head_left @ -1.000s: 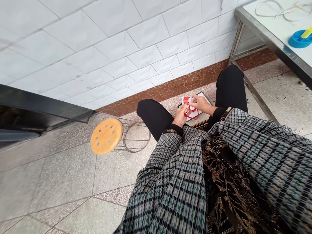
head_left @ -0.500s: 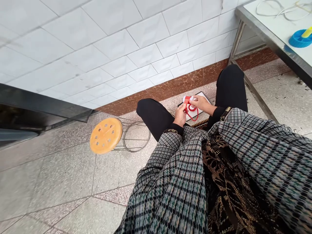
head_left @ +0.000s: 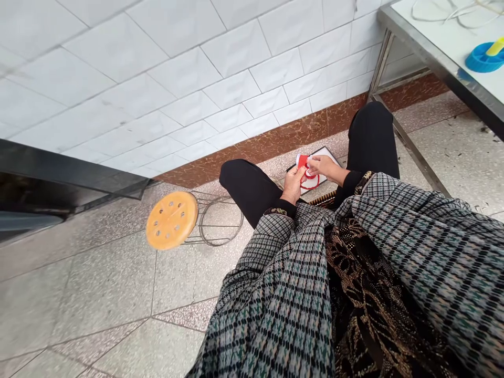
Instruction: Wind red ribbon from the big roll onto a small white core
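Note:
Between my knees, a small red and white piece [head_left: 302, 160] sits in my fingers; its exact kind is too small to make out. My left hand [head_left: 292, 185] pinches it from below. The fingers of my right hand [head_left: 323, 165] are closed at its right side and partly cover it. From the piece a red cord [head_left: 314, 184] hangs in a loop under my hands. Beneath lies a white board with a dark rim [head_left: 328, 153], partly hidden by my hands and the cord.
An orange-topped stool [head_left: 172, 220] with wire legs lies on its side to my left. At the right stands a metal-edged table [head_left: 437, 42] bearing a blue round plastic thing [head_left: 483, 62] and pale loops of cord [head_left: 459, 11]. A tiled wall [head_left: 232, 58] is in front.
My right hand has shifted slightly left over the red and white piece, covering more of it. The red cord's loop hangs higher and shorter. The view has tilted a little.

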The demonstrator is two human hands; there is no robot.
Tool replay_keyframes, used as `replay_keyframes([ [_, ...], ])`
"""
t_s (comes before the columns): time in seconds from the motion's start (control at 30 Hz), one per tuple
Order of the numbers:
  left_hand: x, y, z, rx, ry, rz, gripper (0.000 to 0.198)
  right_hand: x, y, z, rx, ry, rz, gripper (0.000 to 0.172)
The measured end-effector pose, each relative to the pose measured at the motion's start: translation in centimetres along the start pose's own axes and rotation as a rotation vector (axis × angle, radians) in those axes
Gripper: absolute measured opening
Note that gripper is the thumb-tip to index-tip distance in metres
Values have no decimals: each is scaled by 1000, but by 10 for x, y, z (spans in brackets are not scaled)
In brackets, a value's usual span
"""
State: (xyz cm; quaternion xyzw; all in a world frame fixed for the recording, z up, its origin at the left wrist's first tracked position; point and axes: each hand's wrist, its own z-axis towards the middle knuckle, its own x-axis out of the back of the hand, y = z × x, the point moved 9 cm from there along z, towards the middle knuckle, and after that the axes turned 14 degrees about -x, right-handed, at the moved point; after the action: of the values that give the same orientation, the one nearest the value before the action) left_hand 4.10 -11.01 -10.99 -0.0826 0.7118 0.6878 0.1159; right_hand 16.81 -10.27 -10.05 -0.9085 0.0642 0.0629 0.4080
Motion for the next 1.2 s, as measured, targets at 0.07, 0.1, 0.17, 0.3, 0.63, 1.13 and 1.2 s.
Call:
replay_keyframes([
  [0.07, 1, -1, 0, 7, 1, -5, 35, 2, 1, 4, 6, 9, 4, 16],
  [0.1, 1, 0, 0, 9, -1, -15, 34, 3, 2, 6, 12, 17, 7, 14],
  [0.17, 0, 1, 0, 9, -5, -49, 32, 6, 2, 9, 26, 31, 15, 14],
  [0.3, -2, 1, -2, 35, -7, -83, 32, 4, 3, 6, 28, 3, 29, 15],
  [0.63, 1, -4, -4, 92, -32, -26, 33, -2, 12, 3, -115, -131, 164, 25],
  [1.13, -5, -1, -6, 58, -105, -99, 53, -14, 28, -5, -399, -286, 183, 54],
  [1.2, -10, 2, -6, 44, -153, -157, 55, -18, 29, -10, -436, -331, 177, 58],
])
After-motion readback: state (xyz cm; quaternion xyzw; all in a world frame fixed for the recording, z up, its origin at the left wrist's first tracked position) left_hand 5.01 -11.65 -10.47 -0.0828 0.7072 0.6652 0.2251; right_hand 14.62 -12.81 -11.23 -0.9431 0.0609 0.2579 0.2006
